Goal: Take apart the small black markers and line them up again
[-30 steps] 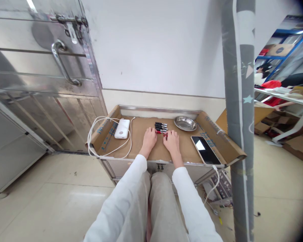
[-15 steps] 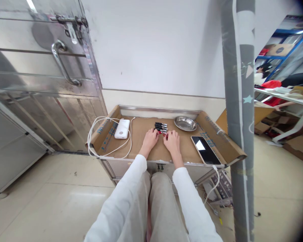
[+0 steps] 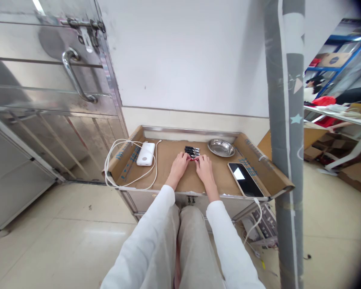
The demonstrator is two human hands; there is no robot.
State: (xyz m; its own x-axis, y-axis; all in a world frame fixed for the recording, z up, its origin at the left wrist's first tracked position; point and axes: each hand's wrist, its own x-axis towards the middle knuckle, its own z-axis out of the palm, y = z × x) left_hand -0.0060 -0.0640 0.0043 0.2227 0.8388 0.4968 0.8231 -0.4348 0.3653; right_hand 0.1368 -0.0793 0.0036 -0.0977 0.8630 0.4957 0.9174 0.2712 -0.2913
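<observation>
My left hand (image 3: 178,166) and my right hand (image 3: 204,167) rest on the cardboard-lined tray table (image 3: 168,168). Their fingertips meet and pinch a small red-tipped pen-like piece (image 3: 193,159) between them. Just beyond the fingers lies a short row of black pen-like pieces (image 3: 191,150). Both hands have fingers curled on the red piece. White sleeves cover both forearms.
A white power bank (image 3: 146,153) with a looped white cable (image 3: 114,164) lies at the left. A steel dish (image 3: 220,147) sits at the back right and a phone (image 3: 244,178) at the right. A grey wrapped post (image 3: 284,140) stands at the right; a steel door (image 3: 48,80) is left.
The two hands have drawn closer together, and their fingertips now pinch the red-tipped piece between them, just in front of the black row.
</observation>
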